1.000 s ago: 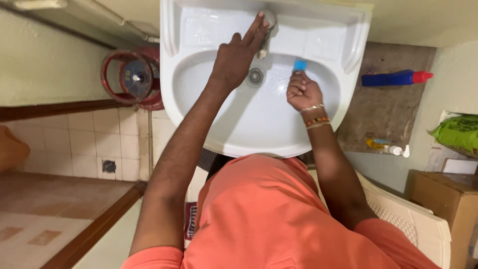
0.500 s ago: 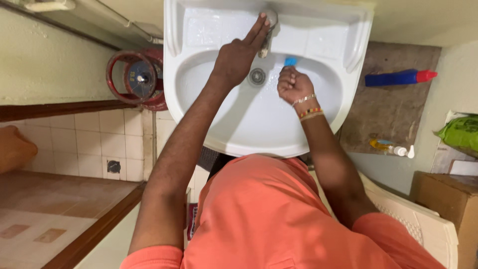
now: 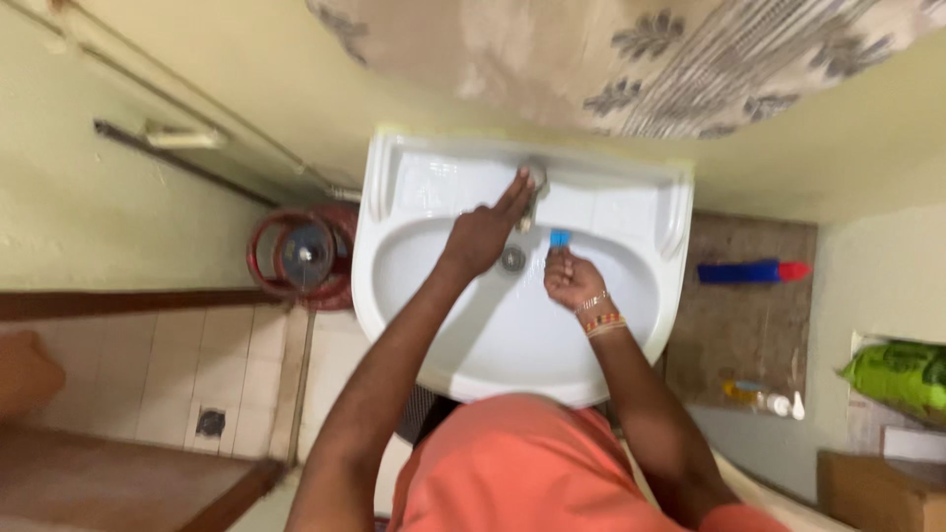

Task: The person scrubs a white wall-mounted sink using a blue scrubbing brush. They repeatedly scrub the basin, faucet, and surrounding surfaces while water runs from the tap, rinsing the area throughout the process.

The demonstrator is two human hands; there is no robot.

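A white wash basin (image 3: 424, 325) hangs on the wall below me. My left hand (image 3: 483, 232) reaches across it, fingers stretched onto the metal tap (image 3: 533, 187) at the back. My right hand (image 3: 571, 279) is closed on a small blue object (image 3: 560, 237), held over the bowl just right of the drain (image 3: 512, 258). Bangles circle my right wrist. My orange shirt fills the bottom of the view.
A red round container (image 3: 301, 258) stands on the floor left of the basin. A blue bottle with a red cap (image 3: 747, 271) and a small yellow pump bottle (image 3: 759, 397) lie on the right. A green bag (image 3: 902, 374) and cardboard box (image 3: 872, 488) sit far right. Patterned cloth (image 3: 611, 59) hangs above.
The view has pulled back and tilted, so the basin looks smaller and lower and the cloth above shows. My right hand with the blue object shifted left toward the tap. My left hand stays on the tap.
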